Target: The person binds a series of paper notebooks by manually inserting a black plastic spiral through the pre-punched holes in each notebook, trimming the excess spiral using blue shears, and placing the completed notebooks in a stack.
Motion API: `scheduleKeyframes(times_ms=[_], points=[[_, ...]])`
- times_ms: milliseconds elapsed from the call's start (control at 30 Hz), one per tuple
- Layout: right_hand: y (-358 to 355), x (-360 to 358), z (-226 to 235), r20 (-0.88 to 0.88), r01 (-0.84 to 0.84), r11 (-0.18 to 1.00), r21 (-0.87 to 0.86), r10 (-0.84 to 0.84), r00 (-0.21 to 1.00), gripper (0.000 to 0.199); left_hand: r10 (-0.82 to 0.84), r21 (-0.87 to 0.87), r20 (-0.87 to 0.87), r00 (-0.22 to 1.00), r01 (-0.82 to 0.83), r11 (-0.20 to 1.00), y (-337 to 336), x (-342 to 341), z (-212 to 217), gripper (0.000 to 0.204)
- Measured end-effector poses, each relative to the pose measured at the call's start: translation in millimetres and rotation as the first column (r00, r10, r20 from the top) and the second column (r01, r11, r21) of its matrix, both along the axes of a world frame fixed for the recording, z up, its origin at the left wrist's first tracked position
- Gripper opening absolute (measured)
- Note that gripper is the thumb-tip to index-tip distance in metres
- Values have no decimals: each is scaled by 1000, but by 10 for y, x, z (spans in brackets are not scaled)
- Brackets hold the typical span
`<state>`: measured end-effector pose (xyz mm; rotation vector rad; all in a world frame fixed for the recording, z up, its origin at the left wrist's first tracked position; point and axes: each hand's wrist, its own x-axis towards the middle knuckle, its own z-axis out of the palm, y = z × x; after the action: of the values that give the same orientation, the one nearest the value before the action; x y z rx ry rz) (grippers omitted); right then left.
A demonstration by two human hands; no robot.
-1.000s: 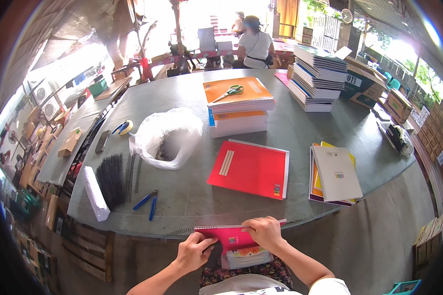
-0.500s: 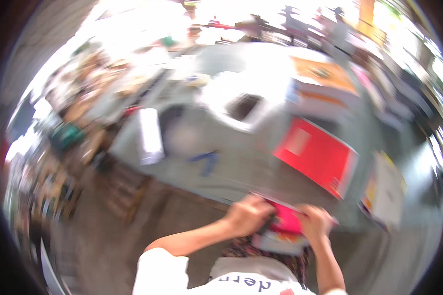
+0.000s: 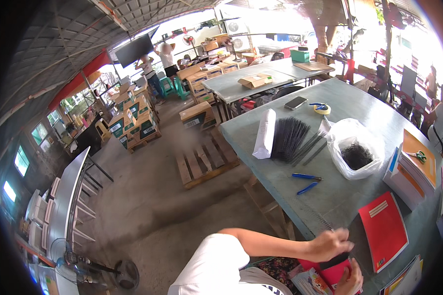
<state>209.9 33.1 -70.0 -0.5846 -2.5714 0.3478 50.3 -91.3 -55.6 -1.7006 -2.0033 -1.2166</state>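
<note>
Head view, read from the left: a wooden pallet (image 3: 209, 160) lies on the floor off the desk's (image 3: 339, 191) left edge. On the desk, towards its far left edge, a white paper bundle (image 3: 264, 133) lies just beside a fan of black binding combs (image 3: 288, 138); nearer the middle are blue-handled pliers (image 3: 306, 182) and a clear plastic bag (image 3: 355, 147) with more combs inside. A red notebook (image 3: 384, 230) lies flat near the desk's near edge, its long axis running away from the person. At the near edge the left hand (image 3: 331, 244) is curled, fingers pinching a thin wire spine (image 3: 314, 217) against the top edge of the red booklet (image 3: 335, 273). That booklet sits below the desk's edge, over the person's lap, directly beneath the left hand. The right hand (image 3: 352, 280) grips its lower right side, fingers closed round it. Both hands are touching it; the flat notebook is nearer the right.
</note>
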Motion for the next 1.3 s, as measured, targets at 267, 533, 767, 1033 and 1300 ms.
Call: scheduleKeyframes(times_ms=[267,533,767,1033,1300], points=[[493,630,-289,-228,-172,597,-784,-19,973,31,-73,-44,80,994,77,996,23,11,93,27],[402,616,-647,-439,-297,468,-832,-230,868,38,-93,-170,70,993,104,980,250,85,27,30],[384,589,-515,-372,-196,501,-843,-279,885,33,-90,-27,161,983,96,995,303,146,13,22],[206,539,-156,-310,-29,453,-891,-562,767,10,-95,13,97,991,94,995,510,286,198,25],[146,471,-92,-443,-324,304,-896,-556,703,22,-157,-81,78,985,163,983,546,341,226,24]])
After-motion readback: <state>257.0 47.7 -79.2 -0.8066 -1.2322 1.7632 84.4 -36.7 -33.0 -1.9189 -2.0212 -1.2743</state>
